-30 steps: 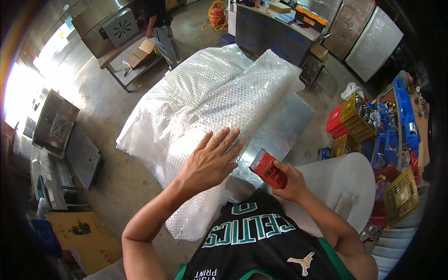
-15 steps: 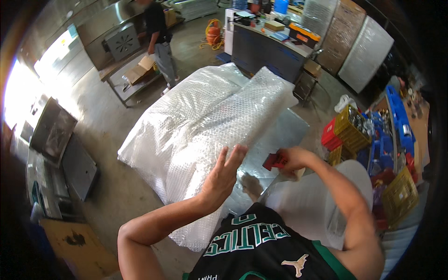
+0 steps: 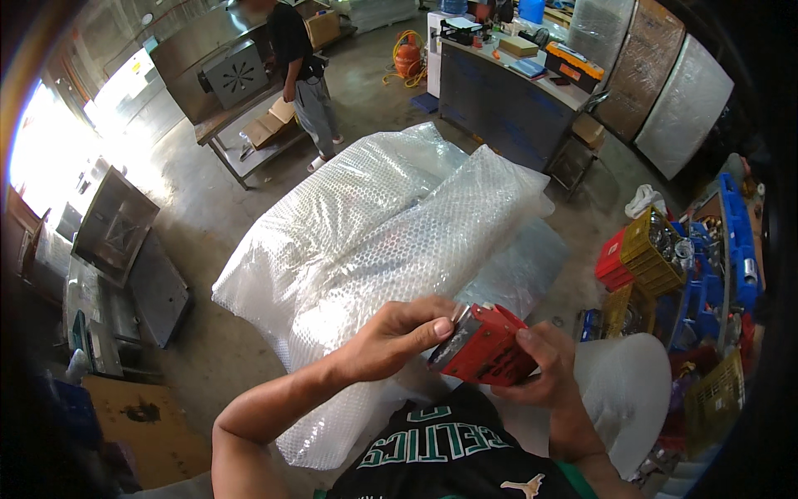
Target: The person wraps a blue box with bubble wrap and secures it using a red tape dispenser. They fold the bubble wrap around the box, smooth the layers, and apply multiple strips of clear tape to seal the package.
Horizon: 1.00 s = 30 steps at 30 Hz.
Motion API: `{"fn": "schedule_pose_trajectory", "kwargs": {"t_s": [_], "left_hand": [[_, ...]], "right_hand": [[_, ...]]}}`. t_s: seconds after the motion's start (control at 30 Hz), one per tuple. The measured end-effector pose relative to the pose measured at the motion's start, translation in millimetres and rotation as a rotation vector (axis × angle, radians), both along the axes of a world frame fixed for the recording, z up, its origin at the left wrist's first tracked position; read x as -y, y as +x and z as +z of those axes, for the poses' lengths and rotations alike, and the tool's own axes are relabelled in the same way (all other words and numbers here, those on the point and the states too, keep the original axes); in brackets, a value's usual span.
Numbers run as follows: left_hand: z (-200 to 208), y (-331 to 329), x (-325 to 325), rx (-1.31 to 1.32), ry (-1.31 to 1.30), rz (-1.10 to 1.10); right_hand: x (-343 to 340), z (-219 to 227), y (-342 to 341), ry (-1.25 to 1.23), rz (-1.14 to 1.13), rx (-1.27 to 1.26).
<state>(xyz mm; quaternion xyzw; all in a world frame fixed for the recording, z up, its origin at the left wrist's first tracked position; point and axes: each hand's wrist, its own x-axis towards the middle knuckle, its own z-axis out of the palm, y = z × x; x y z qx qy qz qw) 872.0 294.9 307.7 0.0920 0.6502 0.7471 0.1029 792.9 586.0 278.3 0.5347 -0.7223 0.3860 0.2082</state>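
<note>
In front of my chest, my right hand (image 3: 544, 366) grips a red tape dispenser (image 3: 490, 349) by its right end, thumb on top. The thumb and fingers of my left hand (image 3: 407, 333) close on its left edge; those fingers are partly blurred. Whether a tape end is pinched there is too small to tell. Beyond both hands lies a large sheet of bubble wrap (image 3: 366, 224), bunched over a flat shiny metal piece (image 3: 524, 266) that shows along its right side.
A roll of white wrap (image 3: 628, 378) stands by my right side. Farther right are yellow crates (image 3: 657, 249) with small parts. A person (image 3: 295, 75) stands at a metal workbench at the far left. Behind is a counter (image 3: 499, 100); metal panels (image 3: 116, 224) lean at the left.
My right hand has brought the tape dispenser left and nearer to my chest. My left hand has come off the bubble wrap and closed on the dispenser. The view has shifted slightly.
</note>
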Motion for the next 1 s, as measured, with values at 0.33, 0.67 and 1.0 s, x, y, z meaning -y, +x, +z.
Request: {"fn": "schedule_pose_trajectory", "kwargs": {"t_s": [0.33,0.67,1.0], "left_hand": [[20.1,-39.3,2.2,0.066,-0.106,0.222],[22.9,-121.7,196.6,-0.154,-1.0,1.177],[-128.4,-189.0,233.6,-0.072,-1.755,0.925]], "right_hand": [[25.8,-22.9,-60.1,-0.037,0.069,0.054],[23.9,5.0,-49.7,0.04,0.03,0.306],[37.4,30.3,-40.0,0.025,-0.013,0.439]]}}
